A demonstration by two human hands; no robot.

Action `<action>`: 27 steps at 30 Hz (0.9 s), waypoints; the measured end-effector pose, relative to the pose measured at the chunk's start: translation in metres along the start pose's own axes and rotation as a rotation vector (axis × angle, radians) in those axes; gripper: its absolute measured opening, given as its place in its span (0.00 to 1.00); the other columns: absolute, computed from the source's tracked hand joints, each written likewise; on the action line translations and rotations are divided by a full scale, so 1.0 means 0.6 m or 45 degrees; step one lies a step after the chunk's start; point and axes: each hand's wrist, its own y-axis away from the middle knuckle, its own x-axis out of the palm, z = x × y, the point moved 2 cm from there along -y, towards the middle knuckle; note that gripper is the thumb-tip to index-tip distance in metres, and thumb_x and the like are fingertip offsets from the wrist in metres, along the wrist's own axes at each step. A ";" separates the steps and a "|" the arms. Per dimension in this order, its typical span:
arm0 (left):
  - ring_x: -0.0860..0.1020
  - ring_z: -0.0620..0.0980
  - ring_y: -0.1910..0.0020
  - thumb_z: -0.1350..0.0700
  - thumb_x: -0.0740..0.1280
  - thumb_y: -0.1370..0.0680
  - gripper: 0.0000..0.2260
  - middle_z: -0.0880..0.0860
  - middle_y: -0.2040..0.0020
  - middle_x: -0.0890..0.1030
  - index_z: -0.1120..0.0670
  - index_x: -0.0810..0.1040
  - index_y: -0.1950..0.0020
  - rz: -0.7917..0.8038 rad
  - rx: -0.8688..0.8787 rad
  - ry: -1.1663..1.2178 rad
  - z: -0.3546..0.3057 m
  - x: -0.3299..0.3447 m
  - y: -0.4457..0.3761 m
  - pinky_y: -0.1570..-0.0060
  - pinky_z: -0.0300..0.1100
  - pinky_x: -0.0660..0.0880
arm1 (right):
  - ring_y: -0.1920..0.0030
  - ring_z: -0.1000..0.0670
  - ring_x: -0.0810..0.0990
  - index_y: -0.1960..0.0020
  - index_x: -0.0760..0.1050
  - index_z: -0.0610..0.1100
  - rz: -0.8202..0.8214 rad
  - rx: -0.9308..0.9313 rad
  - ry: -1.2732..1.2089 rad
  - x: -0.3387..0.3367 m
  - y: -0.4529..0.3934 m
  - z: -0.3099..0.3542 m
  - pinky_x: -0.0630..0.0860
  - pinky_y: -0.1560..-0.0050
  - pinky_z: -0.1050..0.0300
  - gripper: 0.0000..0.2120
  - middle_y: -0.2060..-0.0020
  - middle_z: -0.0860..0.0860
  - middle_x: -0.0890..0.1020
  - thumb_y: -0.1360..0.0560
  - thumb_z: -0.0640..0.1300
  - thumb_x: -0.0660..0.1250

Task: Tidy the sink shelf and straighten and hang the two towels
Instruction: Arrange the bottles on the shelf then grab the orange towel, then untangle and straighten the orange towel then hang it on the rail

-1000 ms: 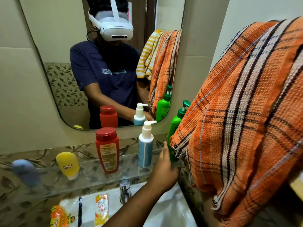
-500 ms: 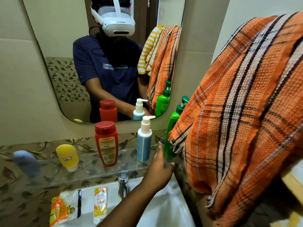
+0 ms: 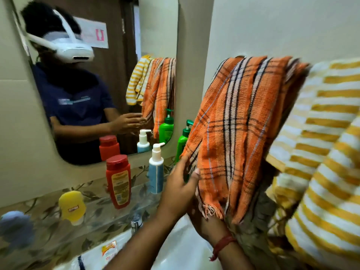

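Observation:
An orange plaid towel (image 3: 243, 133) hangs bunched on the right wall, with a yellow-and-white striped towel (image 3: 323, 152) draped beside it on the right. My left hand (image 3: 178, 186) is at the orange towel's lower left edge, fingers and thumb apart and touching the cloth. My right hand (image 3: 204, 219), with a red thread at the wrist, sits just below, its fingers hidden behind the left hand and the towel's fringe. On the glass shelf (image 3: 97, 213) stand a red bottle (image 3: 118, 180), a blue-and-white pump bottle (image 3: 156, 172) and a green pump bottle (image 3: 183, 141).
A yellow tube (image 3: 72, 206) and a blurred blue-grey object (image 3: 15, 228) also rest on the shelf at the left. A tap (image 3: 136, 223) sits under the shelf over the white sink (image 3: 175, 252), which holds sachets (image 3: 109, 248). The mirror (image 3: 155, 26) fills the wall behind.
My left hand has left the green bottle and risen to the orange towel's edge. My right hand has come into view below it. The view has swung right, showing the striped towel.

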 end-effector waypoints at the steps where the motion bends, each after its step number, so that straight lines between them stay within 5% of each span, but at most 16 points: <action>1: 0.72 0.40 0.32 0.51 0.65 0.18 0.22 0.42 0.31 0.74 0.42 0.66 0.25 0.020 0.023 -0.002 -0.009 -0.007 -0.013 0.33 0.41 0.70 | 0.27 0.45 0.68 0.27 0.70 0.46 0.091 0.146 -0.052 -0.023 0.002 0.017 0.60 0.27 0.48 0.53 0.27 0.45 0.70 0.32 0.78 0.31; 2: 0.73 0.41 0.32 0.53 0.66 0.18 0.22 0.44 0.31 0.74 0.45 0.66 0.25 0.050 0.040 0.016 -0.022 -0.013 -0.026 0.32 0.42 0.69 | 0.28 0.43 0.69 0.27 0.69 0.48 0.064 0.171 -0.004 -0.041 0.003 0.027 0.63 0.27 0.46 0.48 0.28 0.44 0.71 0.30 0.78 0.36; 4: 0.74 0.45 0.32 0.52 0.66 0.19 0.24 0.48 0.31 0.75 0.51 0.66 0.23 0.105 0.035 0.074 -0.046 -0.020 -0.055 0.33 0.43 0.70 | 0.30 0.45 0.70 0.29 0.69 0.53 -0.181 0.122 0.038 -0.113 -0.005 0.066 0.64 0.26 0.48 0.25 0.30 0.49 0.74 0.24 0.59 0.53; 5: 0.75 0.45 0.34 0.51 0.66 0.19 0.24 0.49 0.32 0.75 0.53 0.66 0.23 0.126 0.026 0.108 -0.063 -0.022 -0.069 0.34 0.42 0.70 | 0.31 0.47 0.72 0.32 0.71 0.54 -0.302 0.074 0.008 -0.150 -0.009 0.088 0.66 0.28 0.49 0.22 0.32 0.50 0.76 0.25 0.51 0.57; 9: 0.75 0.49 0.38 0.53 0.63 0.17 0.22 0.54 0.32 0.76 0.56 0.65 0.24 0.250 -0.056 0.233 -0.122 -0.020 -0.110 0.36 0.44 0.72 | 0.46 0.45 0.79 0.45 0.73 0.49 -0.301 -0.074 0.214 -0.265 -0.026 0.148 0.74 0.52 0.53 0.08 0.47 0.49 0.81 0.23 0.44 0.61; 12: 0.75 0.54 0.34 0.49 0.62 0.17 0.22 0.56 0.32 0.76 0.54 0.66 0.24 0.284 -0.040 0.183 -0.160 -0.017 -0.131 0.30 0.52 0.69 | 0.44 0.46 0.77 0.41 0.72 0.47 -0.386 -0.121 0.410 -0.332 -0.037 0.165 0.72 0.51 0.53 0.10 0.45 0.49 0.78 0.22 0.45 0.62; 17: 0.65 0.57 0.24 0.39 0.62 0.20 0.35 0.55 0.21 0.64 0.51 0.51 0.19 0.365 0.056 0.043 -0.214 -0.008 -0.157 0.25 0.59 0.62 | 0.39 0.46 0.72 0.35 0.68 0.45 -0.879 -0.017 0.518 -0.415 -0.063 0.152 0.75 0.41 0.48 0.20 0.37 0.47 0.72 0.25 0.46 0.65; 19: 0.64 0.59 0.23 0.32 0.61 0.25 0.40 0.53 0.21 0.63 0.44 0.49 0.19 0.410 0.027 0.011 -0.224 -0.004 -0.173 0.26 0.63 0.62 | 0.39 0.47 0.72 0.36 0.69 0.44 -1.021 0.147 0.377 -0.431 -0.071 0.143 0.71 0.40 0.53 0.20 0.37 0.47 0.71 0.26 0.47 0.67; 21: 0.63 0.59 0.24 0.36 0.60 0.21 0.36 0.52 0.21 0.62 0.43 0.46 0.19 0.479 0.001 0.058 -0.239 -0.001 -0.176 0.26 0.61 0.61 | 0.38 0.47 0.71 0.37 0.68 0.42 -1.112 0.339 0.017 -0.437 -0.081 0.136 0.71 0.37 0.55 0.21 0.36 0.45 0.70 0.25 0.47 0.69; 24: 0.67 0.60 0.26 0.40 0.55 0.17 0.28 0.56 0.23 0.66 0.50 0.55 0.20 0.572 -0.075 0.146 -0.260 0.005 -0.159 0.30 0.54 0.65 | 0.34 0.43 0.74 0.30 0.64 0.42 -1.062 0.582 -0.420 -0.434 -0.097 0.127 0.72 0.33 0.49 0.29 0.32 0.45 0.72 0.25 0.53 0.69; 27: 0.76 0.57 0.35 0.37 0.51 0.17 0.27 0.57 0.34 0.78 0.54 0.71 0.29 0.710 -0.156 0.187 -0.257 0.014 -0.132 0.32 0.53 0.72 | 0.39 0.41 0.78 0.35 0.70 0.47 -0.775 0.674 -0.349 -0.418 -0.102 0.132 0.74 0.38 0.48 0.23 0.38 0.46 0.79 0.23 0.60 0.62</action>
